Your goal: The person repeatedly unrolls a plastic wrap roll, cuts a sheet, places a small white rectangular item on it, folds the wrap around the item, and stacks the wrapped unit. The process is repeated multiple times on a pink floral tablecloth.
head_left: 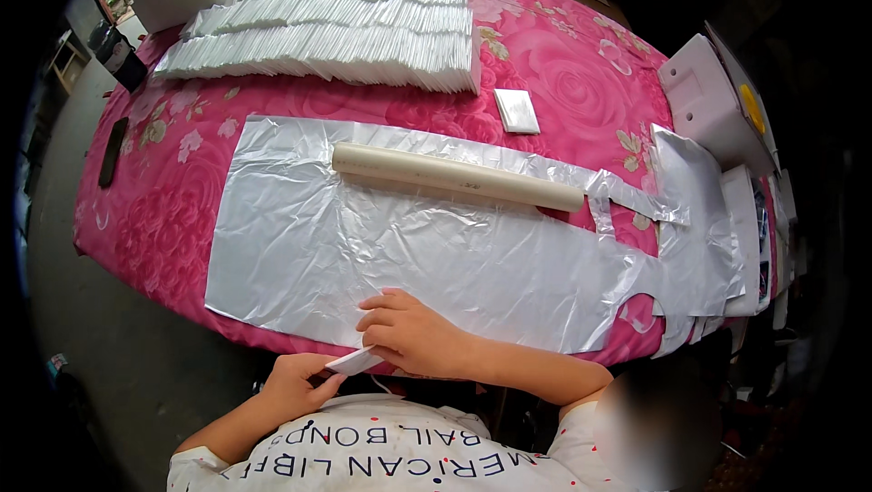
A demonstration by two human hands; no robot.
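Close to my body, at the table's near edge, my left hand (302, 379) pinches a small folded white packet (355, 361) between thumb and fingers. My right hand (411, 336) is at the packet's other end, its fingers curled over it and against the film. Beneath and beyond the hands, a thin, shiny, whitish plastic sheet (282, 242) is spread out, wrinkled, with cut-out, strap-like parts at its right end. A cream-coloured tube (459, 178) lies across its far half, away from both hands.
Long rows of folded white packets (345, 33) stand at the back left; one packet (517, 111) lies alone. More plastic sheets (695, 219) pile up at right beside a white foam box (704, 97). A dark phone-like object (113, 152) and black cup (118, 56) sit left on the pink tablecloth (581, 65).
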